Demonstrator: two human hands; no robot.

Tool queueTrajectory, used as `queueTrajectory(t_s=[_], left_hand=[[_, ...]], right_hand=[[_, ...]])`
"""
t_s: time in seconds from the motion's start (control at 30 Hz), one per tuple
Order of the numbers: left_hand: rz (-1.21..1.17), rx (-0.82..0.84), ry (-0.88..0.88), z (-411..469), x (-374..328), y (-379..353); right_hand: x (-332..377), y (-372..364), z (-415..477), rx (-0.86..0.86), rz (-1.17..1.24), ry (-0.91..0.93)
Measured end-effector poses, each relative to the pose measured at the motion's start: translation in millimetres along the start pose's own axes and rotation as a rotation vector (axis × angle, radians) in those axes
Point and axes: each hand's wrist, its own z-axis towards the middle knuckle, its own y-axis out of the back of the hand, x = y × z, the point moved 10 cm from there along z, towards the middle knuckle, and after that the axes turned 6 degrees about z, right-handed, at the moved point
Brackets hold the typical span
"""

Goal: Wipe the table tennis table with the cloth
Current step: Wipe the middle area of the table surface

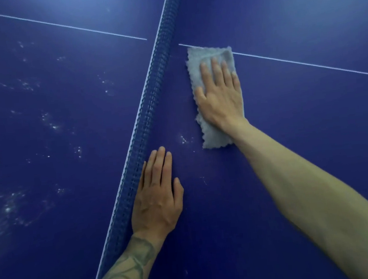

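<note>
A dark blue table tennis table [291, 128] fills the head view. A folded light grey cloth [214, 134] lies flat on it, just right of the net. My right hand [219, 94] presses on the cloth with straight fingers, covering its middle. My left hand [157, 196] rests flat on the table surface beside the net, fingers straight, holding nothing. A few small whitish specks [185, 139] sit between the net and the cloth.
The blue net [152, 104] runs diagonally from top centre to bottom left, dividing the table. A thin white centre line [306, 62] crosses both halves. Whitish smudges and dust marks [25, 83] are scattered over the half left of the net.
</note>
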Motion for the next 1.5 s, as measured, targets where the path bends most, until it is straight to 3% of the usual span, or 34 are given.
queueTrajectory(t_s=[0.1,0.27,0.43,0.53,0.67,0.77,0.9,1.0,1.07,1.17,1.27,1.4,1.5], left_hand=[[-0.004,-0.021,0.001,1,2,1],[0.0,-0.011,0.003,3,-1,7],[-0.024,0.004,0.023,5,0,10],[-0.023,0.018,0.019,4,0,9],[-0.013,0.026,0.014,5,-2,11],[-0.044,0.019,0.027,5,-1,13],[-0.056,0.004,0.034,4,0,14],[-0.065,-0.001,0.026,3,0,12],[-0.064,-0.01,0.024,2,0,12],[-0.059,-0.027,0.023,0,0,13],[-0.058,-0.047,0.02,-1,1,14],[-0.108,-0.067,0.033,-5,3,17],[-0.163,-0.073,0.075,-13,10,22]], right_hand=[[37,-10,32,0.024,0.009,0.065],[72,-25,-15,0.09,-0.085,0.395],[37,-10,28,0.066,-0.068,0.221],[54,-9,48,0.034,-0.059,0.208],[90,-22,-8,0.031,-0.087,0.46],[77,-35,-62,0.111,-0.123,0.625],[34,-22,-33,0.104,-0.117,0.431],[38,-19,-12,0.064,-0.093,0.279],[56,-25,-24,0.054,-0.086,0.313],[77,-36,-74,0.07,-0.114,0.521],[57,-36,-98,0.121,-0.12,0.578],[22,-18,-64,0.083,-0.098,0.329],[39,-21,-53,0.057,-0.051,0.206]])
